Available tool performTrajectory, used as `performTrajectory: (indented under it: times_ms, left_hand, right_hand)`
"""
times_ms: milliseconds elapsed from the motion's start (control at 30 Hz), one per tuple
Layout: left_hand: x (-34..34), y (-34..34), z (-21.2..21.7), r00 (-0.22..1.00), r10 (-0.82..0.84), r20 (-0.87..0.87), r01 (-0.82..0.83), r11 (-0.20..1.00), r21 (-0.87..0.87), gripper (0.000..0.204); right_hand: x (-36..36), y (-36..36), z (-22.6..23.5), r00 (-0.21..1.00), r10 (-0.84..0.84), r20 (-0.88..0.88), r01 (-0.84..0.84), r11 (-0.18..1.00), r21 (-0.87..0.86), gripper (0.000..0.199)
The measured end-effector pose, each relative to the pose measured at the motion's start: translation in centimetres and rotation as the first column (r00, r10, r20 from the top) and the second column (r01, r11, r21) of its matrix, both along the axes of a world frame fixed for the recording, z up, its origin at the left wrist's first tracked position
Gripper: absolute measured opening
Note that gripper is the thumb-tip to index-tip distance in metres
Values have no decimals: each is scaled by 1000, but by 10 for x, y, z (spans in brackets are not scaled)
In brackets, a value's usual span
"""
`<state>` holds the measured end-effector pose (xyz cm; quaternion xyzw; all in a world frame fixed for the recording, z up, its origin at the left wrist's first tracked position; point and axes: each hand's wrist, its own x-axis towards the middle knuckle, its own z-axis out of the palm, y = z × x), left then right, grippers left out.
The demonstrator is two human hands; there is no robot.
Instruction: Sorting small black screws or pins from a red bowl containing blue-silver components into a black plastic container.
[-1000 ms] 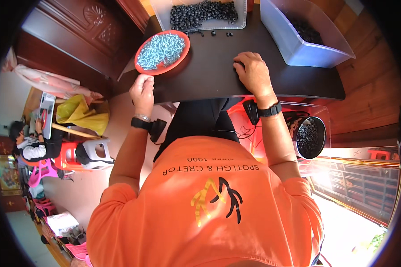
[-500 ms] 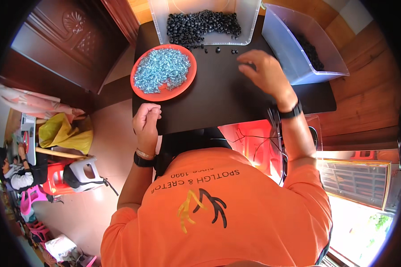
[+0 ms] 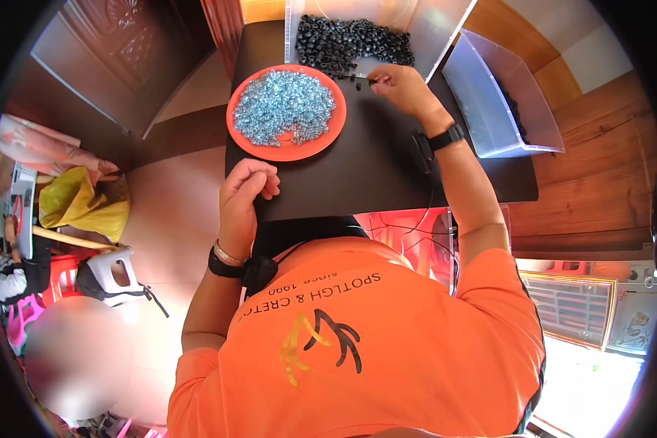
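Pinching: right hand (image 3: 401, 87) grasps one small black rubber ring (image 3: 373, 82) beside clear plastic bin (image 3: 423, 33) of rings. Left hand (image 3: 244, 191) loosely curled, empty, steadying black table's (image 3: 372, 168) edge near round orange plate (image 3: 288, 152) of silvery screws (image 3: 285, 108).

A: Plate (image 3: 238, 128) orange-red, heaped with pale blue-silver screws (image 3: 283, 108). Table (image 3: 372, 171) flat black.

B: Clear bin (image 3: 431, 29) holds black rings (image 3: 347, 42); second bin (image 3: 489, 117) frosted bluish-white.

A: Shirt (image 3: 387, 350) plain orange, dark lettering, a yellow-and-black emblem. Watch (image 3: 445, 136) black.

B: Floor warm brown wood grain.
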<state>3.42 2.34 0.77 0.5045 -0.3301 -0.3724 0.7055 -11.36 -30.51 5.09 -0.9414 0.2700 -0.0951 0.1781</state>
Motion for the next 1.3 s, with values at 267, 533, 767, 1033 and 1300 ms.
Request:
performTrajectory:
  times_ms: [267, 533, 767, 1033, 1300]
  left_hand:
    - [-27, -34, 51, 988, -151, 1, 151, 986, -68, 31]
    - [-44, -52, 48, 954, -214, -209, 164, 958, -234, 27]
    - [-42, -49, 42, 942, -256, -215, 197, 945, -262, 24]
    - [-41, -40, 33, 913, -300, -276, 221, 934, -281, 25]
    - [-33, -37, 22, 856, -340, -389, 222, 922, -318, 25]
  right_hand:
    - [-1, 121, 35, 692, -24, 722, -633, 462, 622, 21]
    - [-7, 153, 11, 606, -98, 789, -703, 399, 589, 22]
    - [-11, 165, 18, 570, -22, 821, -670, 565, 481, 26]
    - [-8, 168, 11, 590, 251, 768, -430, 902, 36, 23]
    - [-3, 178, 14, 613, 286, 737, -398, 917, -25, 25]
